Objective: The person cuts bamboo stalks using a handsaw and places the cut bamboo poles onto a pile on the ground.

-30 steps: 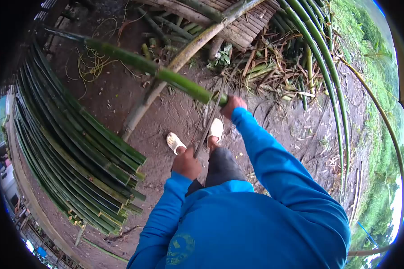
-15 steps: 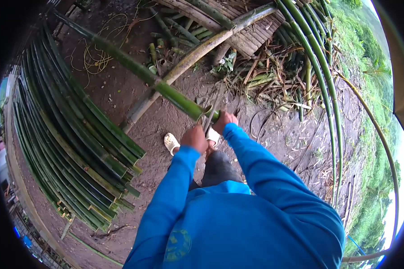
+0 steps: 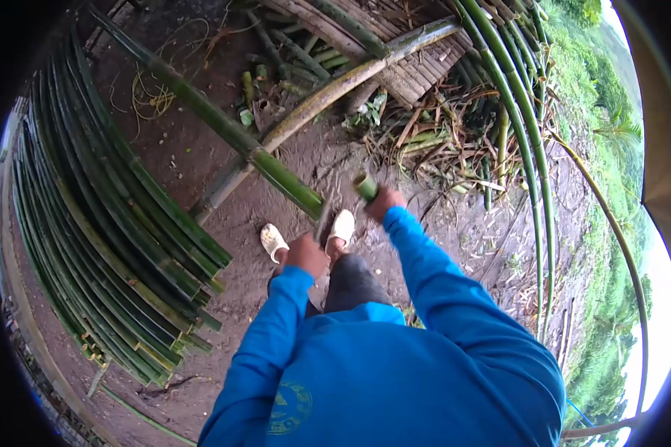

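The left hand (image 3: 307, 255) keeps its fingers closed on a blurred blade (image 3: 323, 219), beside the pole (image 3: 210, 115)'s near end. The right hand (image 3: 387, 203) clamps a short piece (image 3: 365, 187), apart from it. A beam (image 3: 350, 80) crosses under the pole — probably for support. Mud (image 3: 238, 294) leaves room around, but shoes (image 3: 273, 238) stand near — below that end.

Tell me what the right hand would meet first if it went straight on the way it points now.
Past the short bamboo piece it holds, the right hand would probably meet the slanting pole first; depth is unclear, so it might pass over it.
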`<state>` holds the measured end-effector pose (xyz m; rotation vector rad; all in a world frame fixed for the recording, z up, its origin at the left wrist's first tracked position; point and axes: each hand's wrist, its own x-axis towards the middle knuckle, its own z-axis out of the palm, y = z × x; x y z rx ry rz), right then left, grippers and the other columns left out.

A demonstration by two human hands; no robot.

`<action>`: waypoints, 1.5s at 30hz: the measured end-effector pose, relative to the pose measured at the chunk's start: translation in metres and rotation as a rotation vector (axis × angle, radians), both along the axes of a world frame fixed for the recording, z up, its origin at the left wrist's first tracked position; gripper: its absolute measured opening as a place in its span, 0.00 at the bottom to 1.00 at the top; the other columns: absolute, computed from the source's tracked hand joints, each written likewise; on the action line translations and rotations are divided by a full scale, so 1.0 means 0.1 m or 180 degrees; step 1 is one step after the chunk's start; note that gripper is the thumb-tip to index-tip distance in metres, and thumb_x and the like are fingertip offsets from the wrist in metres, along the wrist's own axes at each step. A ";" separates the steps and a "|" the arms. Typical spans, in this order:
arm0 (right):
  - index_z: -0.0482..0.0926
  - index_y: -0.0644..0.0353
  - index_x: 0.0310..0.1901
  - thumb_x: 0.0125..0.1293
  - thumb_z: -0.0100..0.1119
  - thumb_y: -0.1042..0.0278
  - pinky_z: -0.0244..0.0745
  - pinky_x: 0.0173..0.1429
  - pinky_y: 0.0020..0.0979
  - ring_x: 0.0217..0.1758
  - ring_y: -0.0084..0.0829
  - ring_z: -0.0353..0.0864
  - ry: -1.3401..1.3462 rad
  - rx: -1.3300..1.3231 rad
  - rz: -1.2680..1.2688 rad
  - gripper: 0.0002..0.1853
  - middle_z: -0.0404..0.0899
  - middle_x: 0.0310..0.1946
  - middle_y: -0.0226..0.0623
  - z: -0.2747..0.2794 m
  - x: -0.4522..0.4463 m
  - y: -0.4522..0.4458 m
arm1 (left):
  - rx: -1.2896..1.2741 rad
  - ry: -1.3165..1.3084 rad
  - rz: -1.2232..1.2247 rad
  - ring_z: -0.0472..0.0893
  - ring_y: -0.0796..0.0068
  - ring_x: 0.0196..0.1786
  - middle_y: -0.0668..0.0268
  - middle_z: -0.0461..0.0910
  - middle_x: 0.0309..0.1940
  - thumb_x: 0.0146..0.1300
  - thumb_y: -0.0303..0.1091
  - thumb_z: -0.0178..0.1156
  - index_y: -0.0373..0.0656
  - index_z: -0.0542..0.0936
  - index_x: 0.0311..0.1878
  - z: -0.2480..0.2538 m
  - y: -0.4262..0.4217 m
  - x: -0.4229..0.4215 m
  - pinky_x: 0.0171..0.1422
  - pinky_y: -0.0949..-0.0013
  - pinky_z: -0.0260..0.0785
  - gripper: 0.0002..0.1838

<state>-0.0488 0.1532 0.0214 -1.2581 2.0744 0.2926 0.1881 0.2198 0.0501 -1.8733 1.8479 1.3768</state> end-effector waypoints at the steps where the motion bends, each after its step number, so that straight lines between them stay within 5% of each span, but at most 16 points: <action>1: 0.77 0.55 0.44 0.43 0.61 0.61 0.74 0.54 0.40 0.47 0.46 0.79 0.0127 -0.0032 -0.0104 0.22 0.80 0.40 0.47 0.02 -0.12 -0.01 | -0.0060 0.0167 -0.0015 0.77 0.41 0.43 0.41 0.77 0.36 0.53 0.33 0.58 0.32 0.71 0.44 -0.03 0.25 0.25 0.48 0.48 0.69 0.18; 4: 0.77 0.57 0.42 0.42 0.63 0.60 0.74 0.53 0.40 0.46 0.46 0.79 0.0303 -0.0596 -0.0162 0.22 0.80 0.39 0.48 0.00 -0.65 -0.37 | -0.0131 0.0228 0.0312 0.76 0.39 0.40 0.41 0.77 0.37 0.52 0.31 0.57 0.43 0.70 0.51 0.48 0.63 0.75 0.46 0.45 0.68 0.20; 7: 0.77 0.58 0.43 0.42 0.64 0.57 0.73 0.53 0.40 0.48 0.47 0.78 0.0221 -0.0965 -0.0103 0.24 0.79 0.41 0.49 0.22 -0.60 -0.98 | -0.0303 0.0147 -0.0304 0.77 0.41 0.31 0.47 0.77 0.26 0.49 0.32 0.57 0.41 0.74 0.39 0.70 1.03 1.18 0.37 0.44 0.69 0.12; 11: 0.73 0.61 0.48 0.45 0.64 0.57 0.71 0.54 0.43 0.51 0.50 0.75 -0.0207 -0.1280 0.0025 0.28 0.77 0.44 0.54 0.48 0.07 -2.10 | -0.0252 0.0360 -0.0016 0.76 0.43 0.27 0.47 0.75 0.21 0.48 0.32 0.56 0.39 0.72 0.27 1.20 1.16 1.31 0.32 0.48 0.68 0.07; 13: 0.66 0.63 0.55 0.43 0.67 0.55 0.61 0.62 0.43 0.58 0.53 0.64 -0.0118 -0.2985 0.0449 0.37 0.68 0.52 0.56 0.51 0.48 -2.26 | -0.0252 0.0291 0.0184 0.75 0.46 0.23 0.49 0.73 0.18 0.48 0.32 0.57 0.40 0.73 0.25 1.41 1.34 1.40 0.29 0.51 0.68 0.06; 16: 0.62 0.63 0.60 0.42 0.68 0.50 0.60 0.64 0.47 0.62 0.55 0.62 -0.0511 -0.2669 0.1305 0.44 0.65 0.56 0.58 0.16 0.95 -1.71 | -0.0288 0.0079 0.0580 0.74 0.50 0.19 0.53 0.71 0.14 0.47 0.31 0.58 0.41 0.73 0.24 1.69 1.65 1.62 0.24 0.57 0.67 0.05; 18: 0.60 0.62 0.61 0.39 0.69 0.38 0.67 0.57 0.49 0.52 0.57 0.72 -0.0959 -0.1313 0.1371 0.51 0.73 0.46 0.62 -0.30 1.18 -1.01 | -0.0255 -0.0011 0.0972 0.76 0.50 0.19 0.51 0.72 0.14 0.47 0.31 0.58 0.39 0.72 0.22 1.95 1.78 1.71 0.24 0.57 0.67 0.07; 22: 0.67 0.59 0.54 0.42 0.67 0.54 0.73 0.53 0.46 0.49 0.54 0.77 -0.0855 0.0102 0.0617 0.36 0.77 0.43 0.55 -0.18 1.66 -0.23 | -0.0592 -0.0308 0.1871 0.74 0.64 0.15 0.59 0.71 0.11 0.46 0.29 0.59 0.38 0.73 0.22 2.00 1.82 1.78 0.21 0.63 0.65 0.06; 33: 0.66 0.59 0.46 0.44 0.62 0.58 0.73 0.48 0.46 0.42 0.52 0.79 -0.0441 -0.0274 0.0794 0.27 0.80 0.37 0.51 -0.24 1.19 0.31 | -0.0891 -0.0254 0.2056 0.73 0.62 0.16 0.56 0.71 0.13 0.46 0.29 0.60 0.38 0.70 0.21 1.96 1.30 1.88 0.23 0.65 0.65 0.09; 39: 0.66 0.57 0.49 0.43 0.63 0.57 0.73 0.47 0.46 0.43 0.52 0.79 -0.0304 -0.0281 0.1041 0.30 0.79 0.38 0.51 -0.75 0.91 0.08 | -0.0926 -0.0007 0.2161 0.73 0.72 0.16 0.59 0.72 0.13 0.47 0.30 0.62 0.39 0.71 0.21 2.15 1.38 1.80 0.23 0.67 0.65 0.10; 45: 0.66 0.59 0.48 0.42 0.64 0.60 0.73 0.50 0.46 0.45 0.53 0.78 -0.0368 -0.0239 0.1598 0.30 0.78 0.39 0.53 -0.41 1.17 -0.38 | -0.0894 0.0210 0.2699 0.72 0.74 0.16 0.61 0.71 0.12 0.46 0.30 0.64 0.40 0.71 0.19 2.27 1.52 1.64 0.22 0.69 0.64 0.11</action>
